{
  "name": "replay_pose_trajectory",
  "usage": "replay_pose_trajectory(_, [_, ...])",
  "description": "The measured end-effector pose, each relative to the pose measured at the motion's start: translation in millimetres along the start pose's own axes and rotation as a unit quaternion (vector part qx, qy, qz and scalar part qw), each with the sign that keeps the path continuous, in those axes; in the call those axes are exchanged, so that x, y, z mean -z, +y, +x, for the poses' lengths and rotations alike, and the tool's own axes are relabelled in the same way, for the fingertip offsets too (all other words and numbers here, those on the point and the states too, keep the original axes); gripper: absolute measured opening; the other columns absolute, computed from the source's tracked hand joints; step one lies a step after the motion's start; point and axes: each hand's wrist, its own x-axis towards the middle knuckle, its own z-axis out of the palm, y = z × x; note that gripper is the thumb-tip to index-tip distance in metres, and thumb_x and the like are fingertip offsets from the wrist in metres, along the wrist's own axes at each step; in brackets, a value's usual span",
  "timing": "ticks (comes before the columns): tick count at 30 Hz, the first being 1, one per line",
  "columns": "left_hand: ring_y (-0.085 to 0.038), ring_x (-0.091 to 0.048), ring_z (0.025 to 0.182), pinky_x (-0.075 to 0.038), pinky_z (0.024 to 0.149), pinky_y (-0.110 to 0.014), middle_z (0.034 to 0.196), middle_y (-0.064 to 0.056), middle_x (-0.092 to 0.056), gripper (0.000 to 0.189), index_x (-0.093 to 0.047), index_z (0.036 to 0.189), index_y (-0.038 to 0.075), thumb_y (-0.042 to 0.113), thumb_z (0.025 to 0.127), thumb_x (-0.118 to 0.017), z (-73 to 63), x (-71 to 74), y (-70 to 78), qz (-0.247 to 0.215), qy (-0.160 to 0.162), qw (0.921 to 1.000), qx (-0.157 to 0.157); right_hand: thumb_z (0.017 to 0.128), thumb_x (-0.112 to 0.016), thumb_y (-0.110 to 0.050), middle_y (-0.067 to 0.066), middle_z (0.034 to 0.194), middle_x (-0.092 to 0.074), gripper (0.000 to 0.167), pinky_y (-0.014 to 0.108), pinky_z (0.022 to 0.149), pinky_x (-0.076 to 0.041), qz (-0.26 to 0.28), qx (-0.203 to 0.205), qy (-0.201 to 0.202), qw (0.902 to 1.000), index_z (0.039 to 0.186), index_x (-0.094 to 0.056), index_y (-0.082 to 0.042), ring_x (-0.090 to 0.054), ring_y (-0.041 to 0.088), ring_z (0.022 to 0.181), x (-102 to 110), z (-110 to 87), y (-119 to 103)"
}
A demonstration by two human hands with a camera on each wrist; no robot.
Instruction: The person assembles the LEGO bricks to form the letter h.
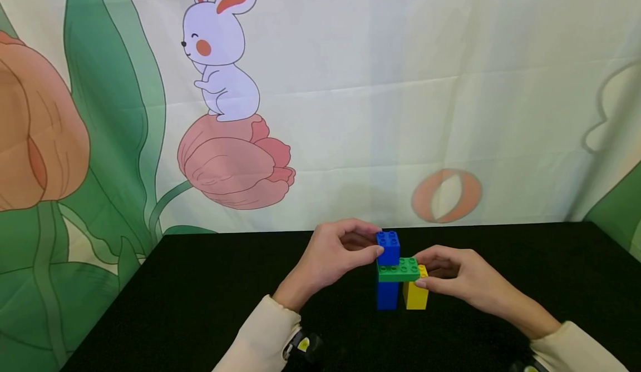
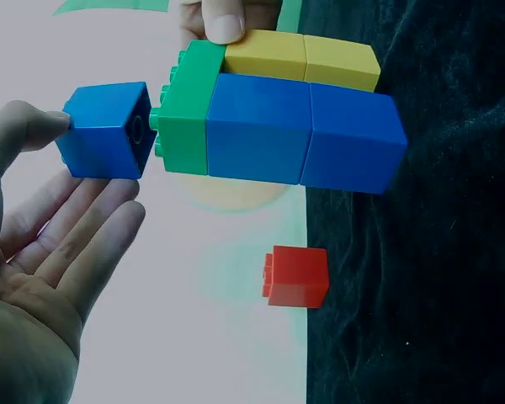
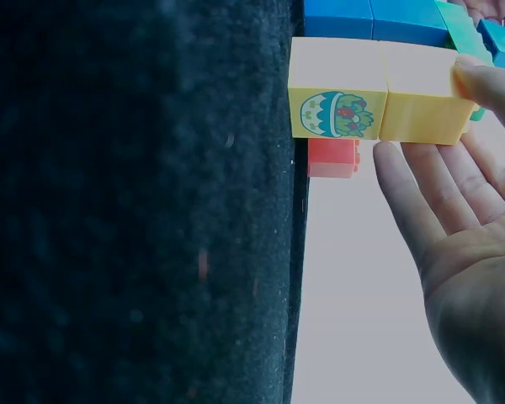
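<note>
My left hand pinches a blue toy brick between the thumb and the fingers. That brick is close over the studs of a flat green brick, slightly tilted in the left wrist view. The green brick lies across the top of two stacked blue bricks. Beside them stand two stacked yellow bricks, one with a printed picture on its side. My right hand grips the upper yellow brick near the green one, thumb on the near face and fingers behind.
A red brick stands behind the structure in both wrist views and is hidden in the head view. Black cloth covers the table. At its far edge hangs a curtain printed with a rabbit and flowers.
</note>
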Motion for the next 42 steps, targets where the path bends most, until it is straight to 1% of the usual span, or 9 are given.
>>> replay_pose_trajectory(7, [-0.013,-0.075,0.098,-0.061,0.089,-0.029,0.113,-0.001,-0.077,0.027,-0.075,0.121,0.008,0.019,0.097,-0.08,-1.1,1.5,-1.4,0.003,-0.015,0.9999,-0.007,0.099,-0.076,-0.018,0.007,0.12,-0.072,0.035,0.03,0.089,-0.061,-0.004,0.004,0.002,1.0,0.131,-0.067,-0.005,-0.072,0.018,0.105,-0.7,0.5,-0.1])
replay_pose_trajectory(12, [-0.011,-0.075,0.097,-0.061,0.089,-0.029,0.112,0.002,-0.077,0.027,-0.075,0.121,0.009,0.019,0.097,-0.08,-1.3,1.7,-3.6,0.003,-0.026,0.9996,-0.008,0.1,-0.076,-0.018,0.006,0.12,-0.073,0.034,0.03,0.089,-0.061,-0.007,0.007,0.002,0.9999,0.13,-0.067,-0.005,-0.072,0.018,0.105,-0.4,0.1,-0.3])
replay_pose_trajectory(15, [-0.01,-0.075,0.097,-0.061,0.089,-0.029,0.111,0.004,-0.077,0.027,-0.075,0.121,0.01,0.019,0.097,-0.081,-1.2,1.4,-5.0,0.005,-0.027,0.9996,-0.007,0.1,-0.076,-0.018,0.006,0.12,-0.072,0.034,0.03,0.089,-0.061,-0.011,0.007,0.003,0.9999,0.13,-0.067,-0.006,-0.072,0.017,0.105,0.0,0.0,-0.3])
replay_pose_trajectory(24, [-0.011,-0.075,0.096,-0.061,0.088,-0.029,0.111,0.003,-0.077,0.027,-0.075,0.121,0.01,0.019,0.096,-0.081,-1.1,1.4,-5.6,0.009,-0.03,0.9995,-0.008,0.1,-0.076,-0.017,0.007,0.121,-0.072,0.034,0.03,0.089,-0.061,-0.014,0.012,0.002,0.9998,0.131,-0.067,-0.005,-0.072,0.017,0.105,-0.1,-0.2,0.0])
replay_pose_trajectory(35, [-0.009,-0.075,0.094,-0.062,0.086,-0.027,0.107,0.004,-0.078,0.028,-0.075,0.12,0.008,0.015,0.094,-0.083,-2.1,-0.2,-2.5,0.026,-0.039,0.9986,-0.026,0.1,-0.076,-0.019,0.005,0.121,-0.072,0.035,0.03,0.089,-0.06,-0.017,0.003,0.002,0.9998,0.131,-0.067,-0.006,-0.072,0.017,0.105,0.7,-0.8,-0.4])
replay_pose_trajectory(42, [-0.01,-0.075,0.093,-0.062,0.086,-0.027,0.108,0.0,-0.078,0.027,-0.075,0.119,0.007,0.016,0.095,-0.083,-2.3,0.3,-4.9,0.019,-0.036,0.999,-0.018,0.1,-0.076,-0.02,0.005,0.12,-0.072,0.035,0.03,0.089,-0.06,-0.023,0.003,0.001,0.9997,0.131,-0.066,-0.007,-0.072,0.017,0.105,1.1,-0.5,0.7])
